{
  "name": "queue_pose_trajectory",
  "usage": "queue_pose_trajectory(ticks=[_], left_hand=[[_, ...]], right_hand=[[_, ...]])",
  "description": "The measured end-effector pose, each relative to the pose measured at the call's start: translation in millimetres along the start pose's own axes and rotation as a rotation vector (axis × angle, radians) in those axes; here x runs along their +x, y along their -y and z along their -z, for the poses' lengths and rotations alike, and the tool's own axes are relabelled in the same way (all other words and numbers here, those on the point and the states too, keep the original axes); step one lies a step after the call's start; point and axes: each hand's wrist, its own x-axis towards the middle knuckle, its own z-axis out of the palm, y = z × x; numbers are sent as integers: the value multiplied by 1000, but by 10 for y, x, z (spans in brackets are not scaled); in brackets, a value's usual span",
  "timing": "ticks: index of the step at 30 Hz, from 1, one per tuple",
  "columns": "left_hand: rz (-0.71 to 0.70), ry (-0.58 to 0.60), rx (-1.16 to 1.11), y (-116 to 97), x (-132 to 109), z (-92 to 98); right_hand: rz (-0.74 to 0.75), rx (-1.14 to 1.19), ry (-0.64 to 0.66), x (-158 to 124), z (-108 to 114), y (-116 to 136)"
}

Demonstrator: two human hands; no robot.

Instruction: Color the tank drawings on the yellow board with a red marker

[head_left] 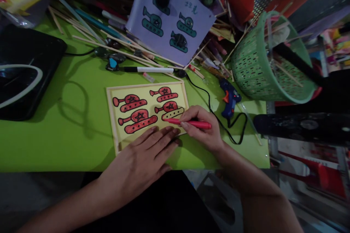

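Note:
A yellow sheet (147, 96) with a thin wooden frame around it lies on the green table. Several tanks with stars are drawn on it in black outline and coloured red; the lower right one has a track that is still mostly yellow. Between the thumb and fingers of my right hand (203, 127) is a red marker (201, 124), its tip touching that track. My left hand (147, 153) lies flat across the sheet's lower edge, fingers stretched out, holding nothing. Both hands cover part of the lower border.
Behind the sheet lie a black-and-white marker (149, 69) and loose wooden sticks. A purple sheet with green tanks (169, 22) leans at the back. To the right are a blue glue gun (230, 96) with a black cord and a green basket (257, 62). A black device (27, 72) sits left.

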Motion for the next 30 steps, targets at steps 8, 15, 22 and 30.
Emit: queue_pose_trajectory(ticks=[8, 15, 22, 30], left_hand=[[-8, 21, -7, 12, 7, 6], [-2, 50, -33, 19, -11, 13], [-8, 60, -14, 14, -5, 17], [-1, 46, -19, 17, -7, 8]], right_hand=[[-16, 12, -127, -21, -26, -49], [-19, -25, -112, -6, -32, -39], [6, -19, -90, 9, -32, -7], [-23, -30, -24, 6, -11, 13]])
